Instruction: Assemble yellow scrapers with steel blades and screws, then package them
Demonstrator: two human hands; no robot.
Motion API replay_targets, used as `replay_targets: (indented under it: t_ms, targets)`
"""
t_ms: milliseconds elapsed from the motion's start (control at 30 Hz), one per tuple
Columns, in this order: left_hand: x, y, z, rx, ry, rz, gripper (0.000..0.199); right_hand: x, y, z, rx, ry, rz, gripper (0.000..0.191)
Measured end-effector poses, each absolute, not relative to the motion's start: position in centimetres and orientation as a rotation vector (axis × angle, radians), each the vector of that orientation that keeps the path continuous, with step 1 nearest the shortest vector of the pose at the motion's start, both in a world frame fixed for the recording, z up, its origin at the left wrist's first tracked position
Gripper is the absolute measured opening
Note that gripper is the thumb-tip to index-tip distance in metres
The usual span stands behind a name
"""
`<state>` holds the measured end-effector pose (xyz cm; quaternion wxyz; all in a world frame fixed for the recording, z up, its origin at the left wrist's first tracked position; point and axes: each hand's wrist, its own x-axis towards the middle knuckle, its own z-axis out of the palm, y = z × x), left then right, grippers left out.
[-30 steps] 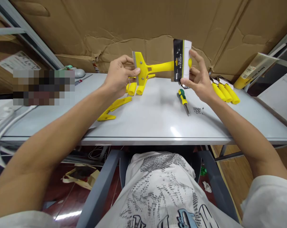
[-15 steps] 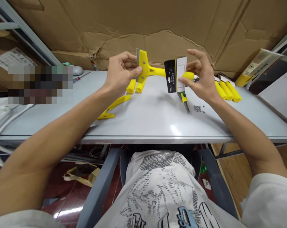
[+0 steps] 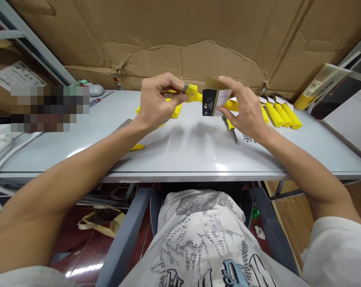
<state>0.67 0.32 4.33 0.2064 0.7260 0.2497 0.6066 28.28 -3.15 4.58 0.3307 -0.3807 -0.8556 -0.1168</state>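
A yellow scraper (image 3: 193,94) is held level above the table, its head pinched between the thumb and fingers of my left hand (image 3: 159,101). My right hand (image 3: 248,107) closes on a folded black-and-white card (image 3: 210,103) that sits around the scraper's handle. The thumb presses the card's white face while the fingers lie at its top edge. Below the card lies a screwdriver (image 3: 231,129) with a yellow-and-green grip. Small metal screws (image 3: 248,138) lie beside it, partly hidden by my right hand. Behind my left hand are more yellow pieces (image 3: 177,111), mostly covered.
Several yellow handles (image 3: 285,114) with cards lie at the right rear. Another yellow piece (image 3: 138,147) shows by my left forearm. Cardboard (image 3: 180,32) stands along the back edge. A yellow box (image 3: 312,95) leans at the right; white cables (image 3: 7,159) hang at the left.
The scraper has rotated about its handle, so its head now appears edge-on instead of broad side. The card has tilted with its top fold opening into view, and my right fingers have closed toward it.
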Motion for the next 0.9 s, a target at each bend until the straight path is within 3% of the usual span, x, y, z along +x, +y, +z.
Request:
replay_targets:
  t_ms: [267, 667, 900]
  targets:
    - [1.5, -0.7, 3.3, 2.129, 0.661, 1.634, 0.014, 26.7, -4.3, 3.4, -1.019, -2.258, -0.312, 0.059]
    - [1.2, -0.7, 4.1, 2.222, 0.747, 1.539, 0.004, 27.4, -3.1, 3.4, -1.113, -2.121, -0.298, 0.094]
    - [1.5, -0.5, 3.3, 1.966, 0.518, 1.558, 0.032, 27.4, -3.1, 2.8, -1.177, -2.12, -0.558, 0.078]
